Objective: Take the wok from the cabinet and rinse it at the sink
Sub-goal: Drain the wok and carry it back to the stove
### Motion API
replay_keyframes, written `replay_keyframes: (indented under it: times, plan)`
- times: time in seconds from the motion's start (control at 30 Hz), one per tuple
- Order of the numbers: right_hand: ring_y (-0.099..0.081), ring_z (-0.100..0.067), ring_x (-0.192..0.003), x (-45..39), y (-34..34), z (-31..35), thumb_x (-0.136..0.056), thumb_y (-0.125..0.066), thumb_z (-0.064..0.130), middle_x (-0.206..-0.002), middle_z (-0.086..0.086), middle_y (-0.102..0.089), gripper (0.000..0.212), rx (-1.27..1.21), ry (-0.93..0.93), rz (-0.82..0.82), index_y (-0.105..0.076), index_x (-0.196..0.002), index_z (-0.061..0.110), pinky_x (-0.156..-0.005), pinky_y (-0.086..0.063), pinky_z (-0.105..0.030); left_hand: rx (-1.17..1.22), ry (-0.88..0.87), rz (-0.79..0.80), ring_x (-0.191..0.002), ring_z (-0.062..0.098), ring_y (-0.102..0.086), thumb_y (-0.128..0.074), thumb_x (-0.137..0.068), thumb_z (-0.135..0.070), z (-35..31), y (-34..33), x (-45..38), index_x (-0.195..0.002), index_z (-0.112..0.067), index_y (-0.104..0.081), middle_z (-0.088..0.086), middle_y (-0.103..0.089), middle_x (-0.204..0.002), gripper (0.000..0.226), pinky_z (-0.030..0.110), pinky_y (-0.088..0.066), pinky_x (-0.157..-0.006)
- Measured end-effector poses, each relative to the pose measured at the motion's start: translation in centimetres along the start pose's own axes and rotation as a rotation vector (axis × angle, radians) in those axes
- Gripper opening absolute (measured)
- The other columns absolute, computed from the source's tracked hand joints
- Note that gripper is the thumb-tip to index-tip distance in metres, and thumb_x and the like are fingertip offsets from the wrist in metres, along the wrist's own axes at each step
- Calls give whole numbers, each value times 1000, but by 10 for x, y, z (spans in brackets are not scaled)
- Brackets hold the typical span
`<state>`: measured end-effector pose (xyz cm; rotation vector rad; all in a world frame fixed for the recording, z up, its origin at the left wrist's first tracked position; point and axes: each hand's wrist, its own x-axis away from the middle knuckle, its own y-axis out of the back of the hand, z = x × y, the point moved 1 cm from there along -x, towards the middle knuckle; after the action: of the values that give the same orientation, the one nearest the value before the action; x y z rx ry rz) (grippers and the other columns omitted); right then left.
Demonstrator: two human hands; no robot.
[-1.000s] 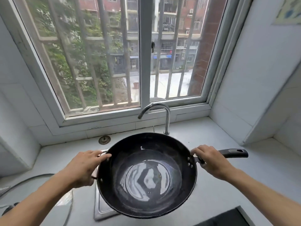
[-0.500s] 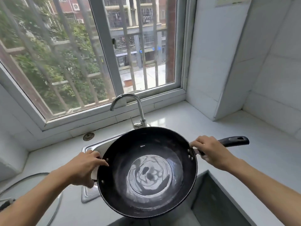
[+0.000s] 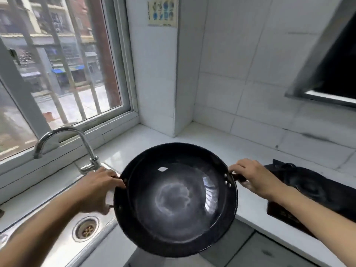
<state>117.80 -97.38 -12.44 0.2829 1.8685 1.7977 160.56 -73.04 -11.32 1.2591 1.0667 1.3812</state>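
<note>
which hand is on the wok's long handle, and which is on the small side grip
The right hand holds the long handle beside the three rivets on the wok. The left hand grips the small loop on the sink side.

Single head cam, wide-angle, looks forward and down, close over the surface (image 3: pixel 146 139) corner beside the window (image 3: pixel 63 70).

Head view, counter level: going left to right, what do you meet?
Sink drain → faucet → left hand → wok → right hand → black stove.
</note>
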Motion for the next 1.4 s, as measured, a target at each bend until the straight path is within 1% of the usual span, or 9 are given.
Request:
replay_keyframes:
  times: [0.2, 0.37, 0.67, 0.77, 0.93, 1.03, 1.13, 1.27, 1.4]
  plan:
    - [-52, -16, -101, 112, 52, -18, -70, -79, 11, -107, 8, -56, 61, 131, -264, 55, -53, -121, 30, -84, -40, -32, -39, -205, -41, -110, 12, -44, -67, -56, -50, -69, 20, -69, -128, -54, -48, -19, -49, -126, 75, 27, -40, -86]
    - [-49, -11, -101, 223, 85, -35, -78, -75, 19, -107, 14, -52, 57, 178, -474, 58, -48, -124, 38, -84, -38, -28, -46, -376, -61, -108, 10, -43, -61, -52, -54, -159, 40, -111, -125, -54, -48, -20, -50, -124, 74, 26, -39, -86]
    - [-49, -13, -98, 438, 126, -82, -77, -72, 18, -104, 14, -50, 55, 231, -734, 68, -43, -119, 39, -81, -33, -26, -163, -605, -68, -109, 9, -42, -59, -54, -52, -380, 84, -157, -127, -58, -44, -19, -48, -124, 75, 24, -36, -87]
    - [-49, -14, -97, 505, 139, -99, -76, -72, 19, -103, 13, -50, 56, 258, -794, 105, -43, -119, 38, -80, -38, -29, -191, -660, -64, -108, 10, -42, -57, -54, -54, -455, 94, -165, -128, -58, -42, -20, -47, -124, 76, 24, -37, -86]
    - [-51, -17, -96, 602, 159, -118, -72, -75, 13, -104, 10, -54, 60, 261, -927, 51, -43, -116, 39, -77, -37, -30, -192, -772, -96, -109, 9, -43, -50, -52, -63, -564, 115, -178, -126, -55, -49, -23, -47, -124, 74, 25, -38, -88]
    - [-53, -17, -97, 650, 172, -127, -70, -75, 11, -105, 10, -55, 60, 265, -1011, 24, -45, -115, 37, -77, -40, -31, -213, -850, -103, -108, 9, -42, -53, -50, -61, -627, 131, -194, -124, -55, -50, -22, -46, -120, 75, 26, -38, -87]
    - [-53, -18, -99, 693, 181, -134, -72, -73, 11, -107, 9, -56, 56, 298, -1106, 3, -48, -115, 35, -78, -40, -32, -226, -935, -113, -113, 11, -43, -56, -48, -59, -689, 145, -215, -124, -55, -49, -21, -45, -124, 77, 30, -39, -92]
    - [-55, -21, -98, 738, 193, -146, -77, -71, 10, -105, 7, -58, 47, 344, -1246, -29, -54, -116, 32, -78, -41, -35, -238, -1036, -139, -114, 11, -42, -57, -46, -60, -769, 152, -245, -125, -55, -49, -18, -46, -127, 80, 29, -39, -89]
    - [-53, -18, -97, 774, 199, -164, -82, -68, 12, -105, 10, -57, 42, 380, -1347, -42, -54, -116, 33, -79, -38, -31, -235, -1135, -154, -116, 12, -41, -62, -50, -57, -849, 159, -279, -125, -53, -49, -17, -46, -127, 77, 28, -35, -91]
